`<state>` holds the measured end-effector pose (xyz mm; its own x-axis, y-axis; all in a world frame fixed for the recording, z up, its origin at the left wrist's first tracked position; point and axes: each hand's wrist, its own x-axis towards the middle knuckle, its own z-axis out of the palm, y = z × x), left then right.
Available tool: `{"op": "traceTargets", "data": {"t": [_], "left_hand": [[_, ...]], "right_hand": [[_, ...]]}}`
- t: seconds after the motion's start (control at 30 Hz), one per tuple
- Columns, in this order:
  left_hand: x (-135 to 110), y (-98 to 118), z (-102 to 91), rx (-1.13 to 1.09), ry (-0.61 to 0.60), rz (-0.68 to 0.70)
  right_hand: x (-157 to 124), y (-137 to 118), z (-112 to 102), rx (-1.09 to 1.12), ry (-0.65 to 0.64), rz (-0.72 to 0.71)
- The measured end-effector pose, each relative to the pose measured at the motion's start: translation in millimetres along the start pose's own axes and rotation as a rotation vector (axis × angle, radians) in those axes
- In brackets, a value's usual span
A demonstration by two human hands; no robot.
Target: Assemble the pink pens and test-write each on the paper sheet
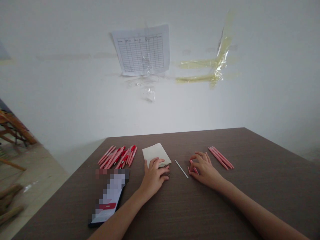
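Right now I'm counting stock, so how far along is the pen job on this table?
Hard to say exactly. A small row of plain pink barrels lies apart at the right, possibly finished. In hand: the right hand holds one pink piece, a thin white refill lies beside it, and the left hand rests on the beige paper. The larger pile of pink and red pens sits untouched at the left.

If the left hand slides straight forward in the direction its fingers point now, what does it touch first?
The left hand already rests its fingertips on the near edge of the beige paper, so it would meet that paper first. Beyond it the table looks free up to the wall, though depth is unclear.
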<state>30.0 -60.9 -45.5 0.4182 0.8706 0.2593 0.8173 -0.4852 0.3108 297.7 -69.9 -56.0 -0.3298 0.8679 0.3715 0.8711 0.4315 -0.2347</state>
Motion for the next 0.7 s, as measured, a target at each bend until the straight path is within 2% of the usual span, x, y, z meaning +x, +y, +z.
{"op": "traceTargets", "data": {"t": [0.3, 0.57, 0.7], "left_hand": [[0.5, 1.6, 3.9, 0.027, 0.091, 0.035], [0.4, 12.5, 7.0, -0.032, 0.057, 0.073], [1.7, 15.1, 12.2, -0.028, 0.080, 0.055]], "right_hand": [[-0.4, 1.8, 1.3, 0.002, 0.013, -0.004], [0.6, -0.4, 2.1, 0.013, 0.025, -0.037], [0.9, -2.3, 2.6, 0.031, 0.015, -0.061]]}}
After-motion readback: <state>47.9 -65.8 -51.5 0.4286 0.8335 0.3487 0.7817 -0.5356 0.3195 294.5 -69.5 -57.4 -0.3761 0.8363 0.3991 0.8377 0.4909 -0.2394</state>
